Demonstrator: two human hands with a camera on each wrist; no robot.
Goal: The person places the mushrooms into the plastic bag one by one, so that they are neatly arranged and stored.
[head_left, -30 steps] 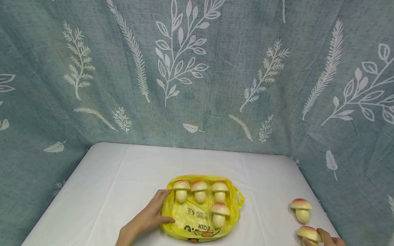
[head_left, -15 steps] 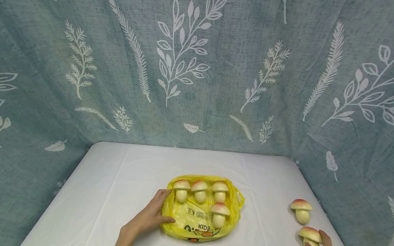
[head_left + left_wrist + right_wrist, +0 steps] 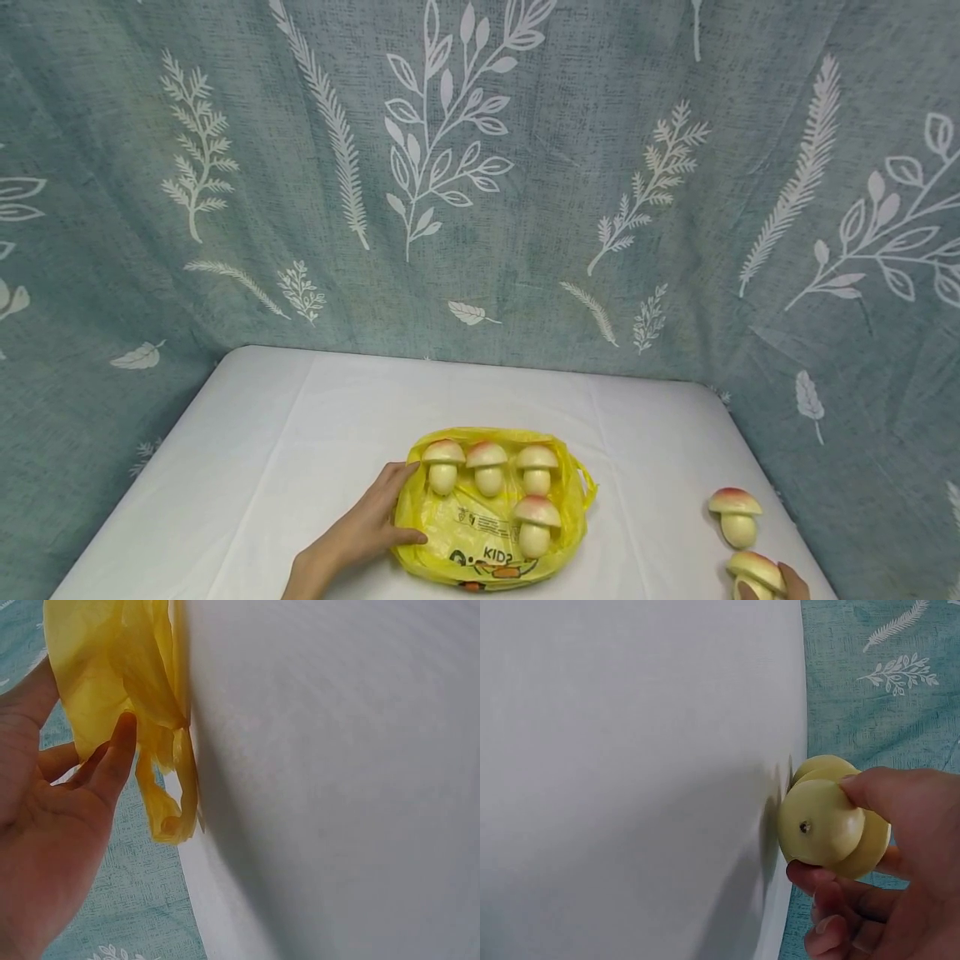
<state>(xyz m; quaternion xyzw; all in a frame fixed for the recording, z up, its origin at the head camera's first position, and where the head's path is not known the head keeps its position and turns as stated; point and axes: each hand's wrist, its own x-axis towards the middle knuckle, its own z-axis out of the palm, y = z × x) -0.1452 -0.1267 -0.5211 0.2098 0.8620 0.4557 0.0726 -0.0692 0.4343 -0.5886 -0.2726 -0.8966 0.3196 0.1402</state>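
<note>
Mid-collection: right hand (image 3: 885, 877) gripping a pale, red-capped toy mushroom (image 3: 829, 821) at the white table (image 3: 300, 433) edge. Left hand (image 3: 360, 533) resting flat, fingers straight, on a crinkled yellow plastic bag (image 3: 457, 533) bearing four mushrooms. Next, likely a carry across to the bag.

Backdrop is a teal-grey curtain (image 3: 525, 167) printed with white leaves and ferns, hanging from 9 o'clock round through 12 to 3 and wrapping both sides. In front, a table (image 3: 300, 450) under a plain white cloth, slightly creased. Light is soft and even.
</note>
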